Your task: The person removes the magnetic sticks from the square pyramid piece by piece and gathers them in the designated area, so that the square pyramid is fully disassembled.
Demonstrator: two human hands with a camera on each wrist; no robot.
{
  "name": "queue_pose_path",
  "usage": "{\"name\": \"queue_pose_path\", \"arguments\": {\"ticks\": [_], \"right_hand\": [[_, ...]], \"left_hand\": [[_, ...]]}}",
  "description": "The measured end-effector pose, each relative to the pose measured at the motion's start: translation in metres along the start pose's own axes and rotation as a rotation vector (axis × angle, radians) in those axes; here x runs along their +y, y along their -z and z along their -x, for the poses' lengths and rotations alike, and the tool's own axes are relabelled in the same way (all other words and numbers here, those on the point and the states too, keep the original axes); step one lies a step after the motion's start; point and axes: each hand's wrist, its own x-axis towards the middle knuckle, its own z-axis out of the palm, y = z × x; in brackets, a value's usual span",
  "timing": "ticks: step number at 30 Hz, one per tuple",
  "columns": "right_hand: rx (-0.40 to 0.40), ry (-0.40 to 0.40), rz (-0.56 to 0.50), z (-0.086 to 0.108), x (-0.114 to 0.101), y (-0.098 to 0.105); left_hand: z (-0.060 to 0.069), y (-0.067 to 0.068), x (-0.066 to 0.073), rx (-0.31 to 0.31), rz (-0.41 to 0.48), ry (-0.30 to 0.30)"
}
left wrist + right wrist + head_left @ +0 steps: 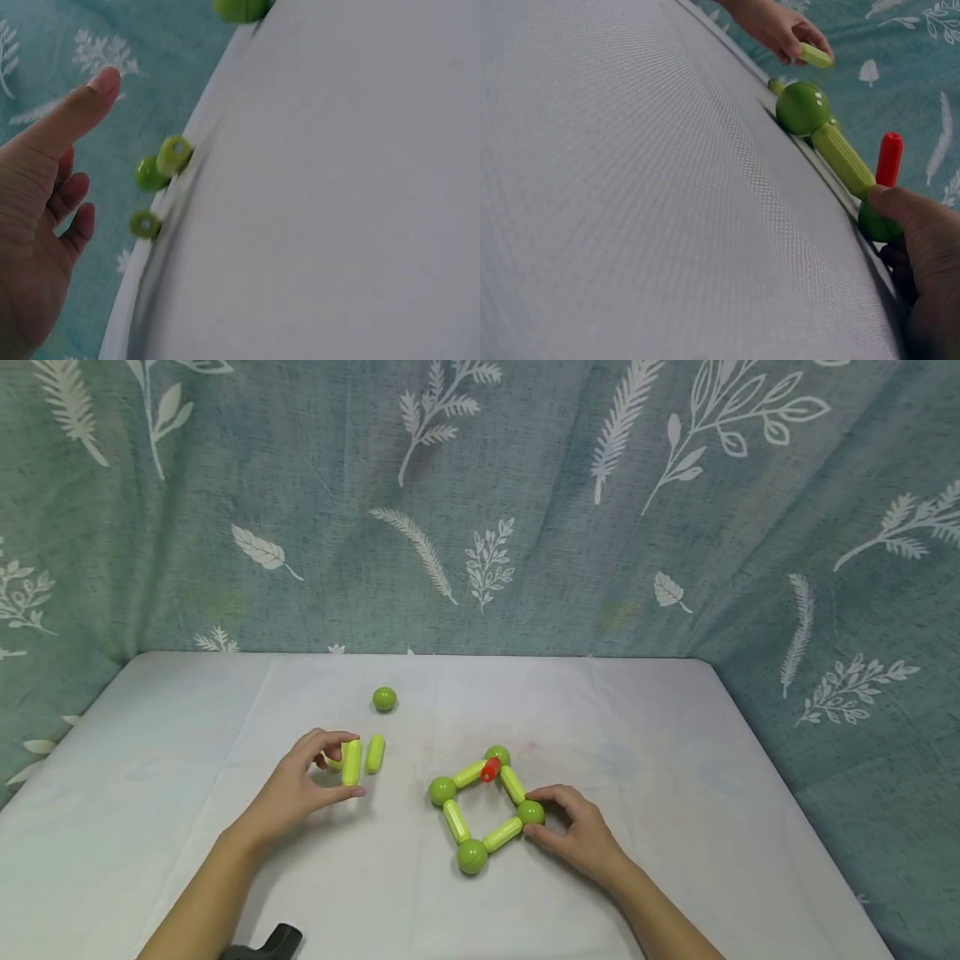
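My left hand [303,777] pinches a light green rod [352,763] above the table, thumb below and fingers above. In the left wrist view that rod cannot be made out beside the thumb. My right hand [581,831] grips the right-corner green ball [531,812] of a four-sided frame lying on the table. Light green rods [502,834] join the frame's balls, among them the near ball [472,857], the left ball [442,791] and the far ball [497,755]. From the far ball a red rod [889,159] sticks up.
A loose light green rod [375,753] lies just right of the left hand, and another [334,764] is partly hidden behind its fingers. Farther back sits a single green ball [385,698]. A leaf-patterned curtain [555,543] hangs behind the white-covered table [660,735].
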Motion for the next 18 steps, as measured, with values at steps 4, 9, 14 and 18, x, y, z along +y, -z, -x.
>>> {"name": "queue_pose_path", "arguments": {"ticks": [4,9,14,18], "right_hand": [[-0.001,-0.016,0.017,0.000,-0.003,-0.001],[0.000,-0.004,0.022,-0.001,-0.019,0.001],[-0.002,-0.005,0.018,-0.003,-0.036,0.006],[-0.001,0.002,0.017,-0.003,-0.038,0.007]], "left_hand": [[0.003,0.015,-0.017,-0.029,-0.053,0.018],[0.004,0.033,-0.038,-0.093,-0.088,0.112],[0.000,0.045,-0.056,-0.164,-0.087,0.240],[-0.004,0.048,-0.067,-0.211,-0.104,0.307]]}}
